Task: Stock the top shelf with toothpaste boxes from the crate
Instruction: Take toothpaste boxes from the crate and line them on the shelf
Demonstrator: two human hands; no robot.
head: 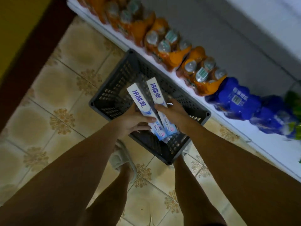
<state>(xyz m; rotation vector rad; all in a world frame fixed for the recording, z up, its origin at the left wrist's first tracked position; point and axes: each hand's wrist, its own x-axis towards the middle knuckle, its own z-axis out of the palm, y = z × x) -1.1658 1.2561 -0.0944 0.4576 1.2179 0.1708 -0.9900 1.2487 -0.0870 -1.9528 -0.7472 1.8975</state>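
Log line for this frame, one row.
left hand: holds white-blue toothpaste box | right hand: holds second box | above dark perforated plastic crate

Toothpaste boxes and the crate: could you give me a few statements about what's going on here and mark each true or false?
1. Each hand holds a toothpaste box: the left hand grips the left box, the right hand grips the right box. True.
2. The crate is bright red. False: it is dark grey with perforated walls.
3. The crate sits on the tiled floor beside a low white shelf. True.
4. The low shelf holds toothpaste boxes. False: it holds orange bottle packs and blue packs.
5. The boxes lie flat on the floor. False: both are held above the crate.
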